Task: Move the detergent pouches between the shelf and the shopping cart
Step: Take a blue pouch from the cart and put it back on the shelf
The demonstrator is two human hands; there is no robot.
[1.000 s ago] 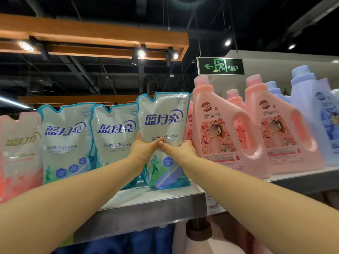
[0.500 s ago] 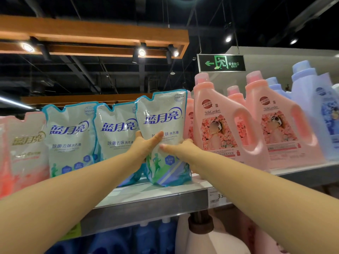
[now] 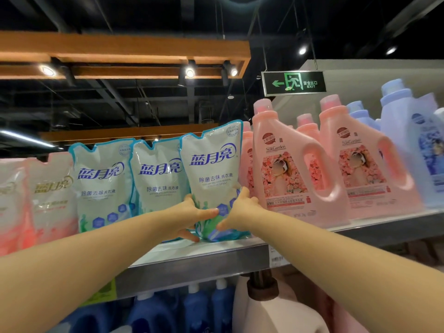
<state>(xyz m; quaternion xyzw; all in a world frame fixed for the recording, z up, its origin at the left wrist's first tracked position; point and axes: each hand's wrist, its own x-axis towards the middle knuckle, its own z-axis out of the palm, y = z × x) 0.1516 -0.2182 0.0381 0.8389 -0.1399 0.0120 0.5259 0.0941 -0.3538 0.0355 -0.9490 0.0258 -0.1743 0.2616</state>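
Near the shelf (image 3: pixel 192 265) edge, the left grip (image 3: pixel 192 212) and right grip (image 3: pixel 242 207) both curl round the low belly of the rightmost detergent pouch (image 3: pixel 213 164), upright at the shelf's front. Held so low, its soft top may flop over, dragging the neighbouring pouch (image 3: pixel 158 181) or knocking the pink bottle (image 3: pixel 283 169) just beside it.

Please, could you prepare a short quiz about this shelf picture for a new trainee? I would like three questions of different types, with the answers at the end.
1. True or false: the left hand and the right hand hold two different pouches.
2. Where do the fingers grip the held pouch? A. the top edge. B. the lower half. C. the notched upper corner.
3. How many blue-and-white pouches on the shelf show their front label?

Key: 1. False, both grip one pouch. 2. B. 3. Three.
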